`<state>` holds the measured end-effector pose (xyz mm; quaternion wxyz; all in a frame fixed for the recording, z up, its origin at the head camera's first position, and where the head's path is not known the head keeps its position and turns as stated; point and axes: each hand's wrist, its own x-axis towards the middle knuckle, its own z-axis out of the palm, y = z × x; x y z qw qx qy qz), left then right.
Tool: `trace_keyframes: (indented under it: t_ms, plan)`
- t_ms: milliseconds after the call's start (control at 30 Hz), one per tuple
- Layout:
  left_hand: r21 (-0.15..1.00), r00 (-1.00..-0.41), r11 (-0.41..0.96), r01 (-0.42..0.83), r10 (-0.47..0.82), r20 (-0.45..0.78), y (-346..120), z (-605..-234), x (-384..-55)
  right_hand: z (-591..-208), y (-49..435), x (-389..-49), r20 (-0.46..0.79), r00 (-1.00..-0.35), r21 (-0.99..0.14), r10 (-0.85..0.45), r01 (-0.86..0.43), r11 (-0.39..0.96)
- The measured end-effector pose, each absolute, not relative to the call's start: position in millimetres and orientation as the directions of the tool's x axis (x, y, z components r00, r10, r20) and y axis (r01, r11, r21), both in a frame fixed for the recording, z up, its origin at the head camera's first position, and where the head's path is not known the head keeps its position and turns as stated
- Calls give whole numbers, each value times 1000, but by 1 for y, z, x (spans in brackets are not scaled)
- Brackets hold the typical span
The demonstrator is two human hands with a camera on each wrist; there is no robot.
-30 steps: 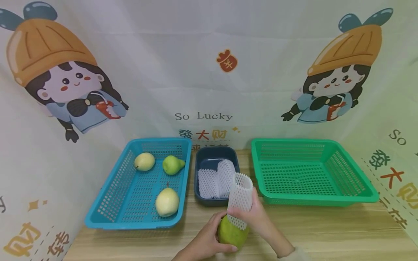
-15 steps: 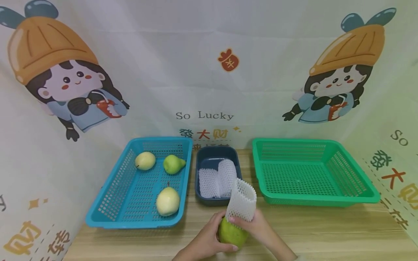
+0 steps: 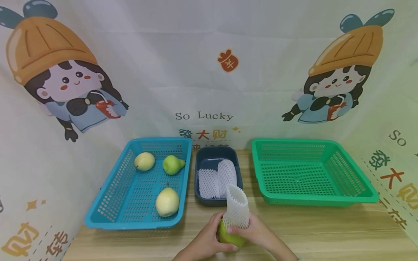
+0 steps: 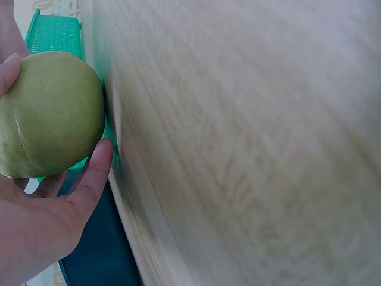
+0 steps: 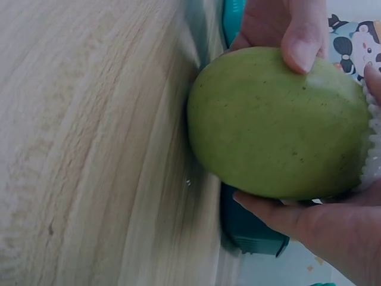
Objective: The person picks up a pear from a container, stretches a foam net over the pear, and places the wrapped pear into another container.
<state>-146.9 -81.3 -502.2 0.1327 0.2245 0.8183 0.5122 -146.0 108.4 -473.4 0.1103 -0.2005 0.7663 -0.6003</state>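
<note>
A green oval fruit [image 3: 230,237] with fine dark specks stands at the table's near side. My left hand [image 3: 209,237] grips it from the left, thumb in front and fingers behind. A white foam net sleeve [image 3: 236,212] sits over the fruit's upper end, its open mouth pointing up. Holding the sleeve's lower part from the right is my right hand [image 3: 256,230], thumb at the front. In the right wrist view the sleeve's edge [image 5: 372,149] lies against one end of the fruit [image 5: 274,125], whose other end is bare.
Behind the hands, a dark blue tray [image 3: 197,181] bears more foam net sleeves [image 3: 226,177]. On the left, a blue basket [image 3: 130,225] contains two pale yellow pears [image 3: 167,202] and a green pear [image 3: 172,165]. A green basket [image 3: 321,198] stands on the right.
The right hand and foam net sleeve have moved down and slightly left, and the sleeve covers more of the fruit's top. The left hand keeps its hold in place.
</note>
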Motion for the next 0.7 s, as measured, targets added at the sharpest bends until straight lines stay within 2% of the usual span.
trace_keyframes:
  t_ms: [167, 333, 567, 700]
  plan:
    - [901, -864, 363, 238, 503, 26, -81, -502, -145, -478, 111, -148, 81, -872, -958, -483, -202, 203]
    - [943, -845, 286, 170, 535, -10, -85, -497, -145, -482, 113, -151, 94, -857, -941, -507, -242, 235]
    - [990, -782, 63, -124, 608, -137, -96, -486, -148, -478, 116, -154, 47, -842, -949, -537, -205, 239]
    - [963, -807, -36, -268, 554, -204, -94, -483, -146, -475, 117, -153, 15, -840, -945, -543, -189, 265]
